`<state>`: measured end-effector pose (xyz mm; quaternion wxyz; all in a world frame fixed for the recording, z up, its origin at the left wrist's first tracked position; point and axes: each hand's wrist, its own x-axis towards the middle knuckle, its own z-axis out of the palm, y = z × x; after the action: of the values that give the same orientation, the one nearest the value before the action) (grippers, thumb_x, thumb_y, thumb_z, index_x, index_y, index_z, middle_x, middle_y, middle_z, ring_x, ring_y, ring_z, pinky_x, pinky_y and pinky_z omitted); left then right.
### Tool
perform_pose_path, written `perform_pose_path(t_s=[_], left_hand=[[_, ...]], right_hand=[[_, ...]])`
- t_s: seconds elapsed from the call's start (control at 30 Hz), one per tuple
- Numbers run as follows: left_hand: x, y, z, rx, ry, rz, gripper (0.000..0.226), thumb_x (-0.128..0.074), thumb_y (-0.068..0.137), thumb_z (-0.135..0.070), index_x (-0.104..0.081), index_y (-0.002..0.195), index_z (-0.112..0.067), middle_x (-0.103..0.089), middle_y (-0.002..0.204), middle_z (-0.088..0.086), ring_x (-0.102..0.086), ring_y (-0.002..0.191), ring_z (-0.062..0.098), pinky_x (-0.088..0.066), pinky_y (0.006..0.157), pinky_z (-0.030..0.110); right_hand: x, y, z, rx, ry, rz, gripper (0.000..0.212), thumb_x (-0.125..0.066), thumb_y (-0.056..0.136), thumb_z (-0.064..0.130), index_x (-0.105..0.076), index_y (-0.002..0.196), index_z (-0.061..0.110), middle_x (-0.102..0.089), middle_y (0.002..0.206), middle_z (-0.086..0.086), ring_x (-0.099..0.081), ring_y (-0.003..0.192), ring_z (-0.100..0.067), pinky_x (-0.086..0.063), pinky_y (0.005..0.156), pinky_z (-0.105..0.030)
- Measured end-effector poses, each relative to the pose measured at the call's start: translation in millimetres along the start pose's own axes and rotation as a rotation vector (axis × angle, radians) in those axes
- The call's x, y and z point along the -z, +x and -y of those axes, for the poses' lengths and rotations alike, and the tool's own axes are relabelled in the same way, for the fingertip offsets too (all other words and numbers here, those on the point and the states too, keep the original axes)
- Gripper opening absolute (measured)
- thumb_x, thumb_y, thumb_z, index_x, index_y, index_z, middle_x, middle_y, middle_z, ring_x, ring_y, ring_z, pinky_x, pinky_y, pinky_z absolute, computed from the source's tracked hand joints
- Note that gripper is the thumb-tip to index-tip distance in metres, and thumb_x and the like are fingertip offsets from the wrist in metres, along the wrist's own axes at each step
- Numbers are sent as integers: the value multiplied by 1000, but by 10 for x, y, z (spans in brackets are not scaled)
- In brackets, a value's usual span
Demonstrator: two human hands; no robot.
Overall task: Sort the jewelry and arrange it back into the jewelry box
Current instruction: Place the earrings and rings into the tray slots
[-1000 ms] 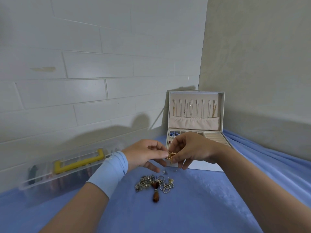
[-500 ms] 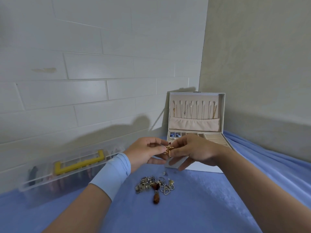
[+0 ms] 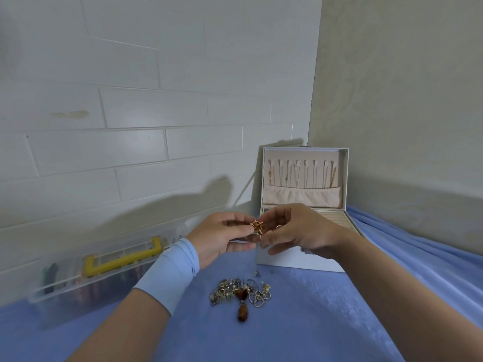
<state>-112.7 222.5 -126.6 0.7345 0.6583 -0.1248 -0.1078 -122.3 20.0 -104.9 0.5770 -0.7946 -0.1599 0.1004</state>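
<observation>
Both hands [image 3: 219,237] [image 3: 300,231] on gold charm [image 3: 257,228]

1. The box [image 3: 303,263] stands open at the back right of the cloth [image 3: 300,333].
2. The pile [image 3: 241,292] lies on the cloth before the box.
3. The case [image 3: 86,286] lies left of the pile.
4. Left hand [image 3: 222,237] and right hand [image 3: 300,231] pinch a charm [image 3: 257,227] above the pile.

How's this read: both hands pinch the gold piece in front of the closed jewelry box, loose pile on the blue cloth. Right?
Not quite. The head view shows the jewelry box open, lid upright. The rest holds: left hand and right hand pinch the gold piece, loose pile on the blue cloth.
</observation>
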Motion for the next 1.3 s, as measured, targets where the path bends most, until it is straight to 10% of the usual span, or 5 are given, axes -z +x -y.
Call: perform_pose_path(t_s=[1.3], left_hand=[[1, -40, -17, -297, 349, -40, 20, -63, 91, 3, -71, 104, -10, -65, 84, 11, -68, 72, 20, -62, 69, 44]], right_hand=[[-32, -72, 155, 137, -236, -163, 24, -75, 81, -7, -75, 102, 6, -77, 86, -12, -73, 71, -21, -64, 71, -35]])
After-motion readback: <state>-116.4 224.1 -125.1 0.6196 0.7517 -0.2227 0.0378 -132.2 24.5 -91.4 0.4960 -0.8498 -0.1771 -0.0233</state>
